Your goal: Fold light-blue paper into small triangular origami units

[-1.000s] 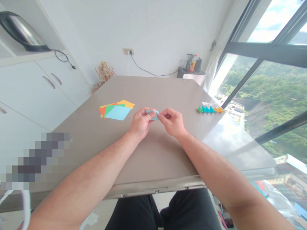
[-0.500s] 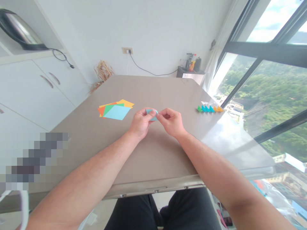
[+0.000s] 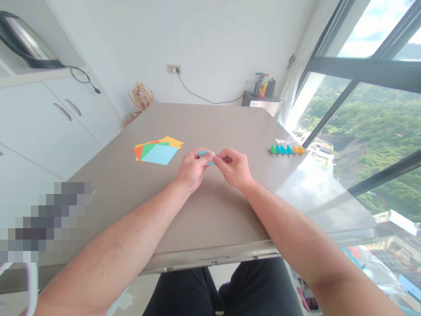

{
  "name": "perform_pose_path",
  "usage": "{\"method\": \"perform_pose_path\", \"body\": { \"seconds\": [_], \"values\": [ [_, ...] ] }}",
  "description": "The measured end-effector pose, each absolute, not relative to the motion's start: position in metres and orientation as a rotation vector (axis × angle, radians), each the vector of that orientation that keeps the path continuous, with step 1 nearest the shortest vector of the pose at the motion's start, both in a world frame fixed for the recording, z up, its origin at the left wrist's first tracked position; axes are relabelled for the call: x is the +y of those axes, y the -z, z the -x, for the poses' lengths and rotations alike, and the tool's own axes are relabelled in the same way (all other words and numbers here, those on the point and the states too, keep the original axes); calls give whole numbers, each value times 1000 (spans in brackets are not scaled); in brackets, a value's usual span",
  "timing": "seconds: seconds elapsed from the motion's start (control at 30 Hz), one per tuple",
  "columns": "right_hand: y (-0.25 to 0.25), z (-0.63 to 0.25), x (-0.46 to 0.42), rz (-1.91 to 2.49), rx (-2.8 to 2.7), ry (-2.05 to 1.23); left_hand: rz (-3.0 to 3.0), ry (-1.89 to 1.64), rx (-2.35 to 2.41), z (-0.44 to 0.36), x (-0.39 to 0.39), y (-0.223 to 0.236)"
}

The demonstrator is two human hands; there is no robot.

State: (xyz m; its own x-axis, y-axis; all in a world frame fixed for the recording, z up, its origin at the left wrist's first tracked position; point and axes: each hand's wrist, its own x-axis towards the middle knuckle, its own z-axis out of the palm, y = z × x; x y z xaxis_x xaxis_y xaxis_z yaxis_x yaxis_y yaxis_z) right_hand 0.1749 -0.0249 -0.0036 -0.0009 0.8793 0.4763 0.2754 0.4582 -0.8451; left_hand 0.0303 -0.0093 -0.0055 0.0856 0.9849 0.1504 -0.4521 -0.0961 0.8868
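A small folded piece of light blue paper (image 3: 205, 154) is held between my two hands, above the middle of the table. My left hand (image 3: 193, 169) has its thumb pressed on the paper's face, with the fingers behind it. At the paper's right edge, my right hand (image 3: 234, 167) pinches with thumb and forefinger. The fingers cover much of the paper, so its full shape is hidden. To the left lie loose sheets of coloured paper, with a light blue sheet (image 3: 160, 154) on top of a green sheet (image 3: 148, 150), orange and yellow ones.
On the right side of the table (image 3: 210, 125) stands a row of several small folded paper pieces, green, blue (image 3: 284, 149) and orange (image 3: 298, 149). A window (image 3: 355, 114) runs along the right. A side cabinet (image 3: 261, 103) with bottles stands beyond the far edge.
Both hands keep their grip on the folded light blue paper and hardly move. The whole view shifts very slightly; the sheets and the row of folded pieces stay put.
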Motion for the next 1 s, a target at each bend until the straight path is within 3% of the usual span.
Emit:
{"method": "perform_pose_path", "body": {
  "seconds": [0.5,1.0],
  "values": [
    [2,-179,-22,1057,-1386,-765,-1213,-1414,823,-27,-5,15],
    [-1,-188,-19,878,-1273,-1137,-1275,-1445,839,-26,-10,4]
  ]
}}
